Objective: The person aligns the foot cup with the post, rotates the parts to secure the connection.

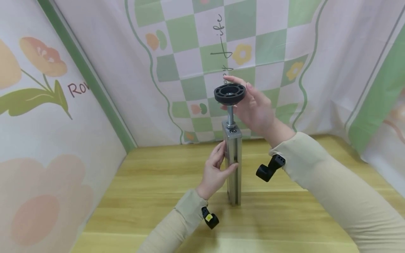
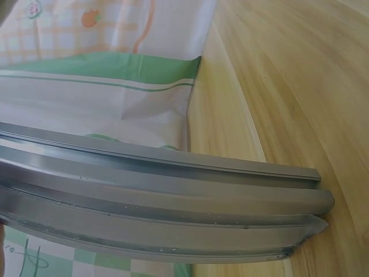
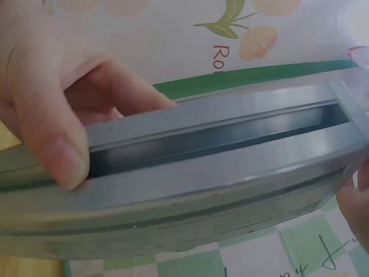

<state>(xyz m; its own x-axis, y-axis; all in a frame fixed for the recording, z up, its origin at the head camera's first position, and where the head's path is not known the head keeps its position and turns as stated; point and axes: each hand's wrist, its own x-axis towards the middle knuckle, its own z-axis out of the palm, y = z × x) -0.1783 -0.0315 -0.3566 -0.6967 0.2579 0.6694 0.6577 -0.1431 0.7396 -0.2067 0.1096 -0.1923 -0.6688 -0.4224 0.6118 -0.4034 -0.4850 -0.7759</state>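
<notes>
An upright aluminium profile (image 1: pixel 233 168) stands on the wooden table, its long slots facing outward. From its end plate rises a threaded rod (image 1: pixel 230 115) with a nut at the base, topped by a round black leveling foot (image 1: pixel 230 94). My left hand (image 1: pixel 215 172) grips the profile's upper half, thumb across the near side and fingers on the left; the right wrist view shows this thumb (image 3: pixel 66 156) over the slot. Around the right and far side of the foot, my right hand (image 1: pixel 253 109) has its index finger extended; contact with the rim is hard to tell.
The wooden table (image 1: pixel 152 196) runs back to a hanging curtain (image 1: pixel 209 45) with green checks. Printed fabric (image 1: pixel 63 147) closes off the left side, and more hangs at the right. Small black wrist mounts (image 1: pixel 269 168) sit on both sleeves.
</notes>
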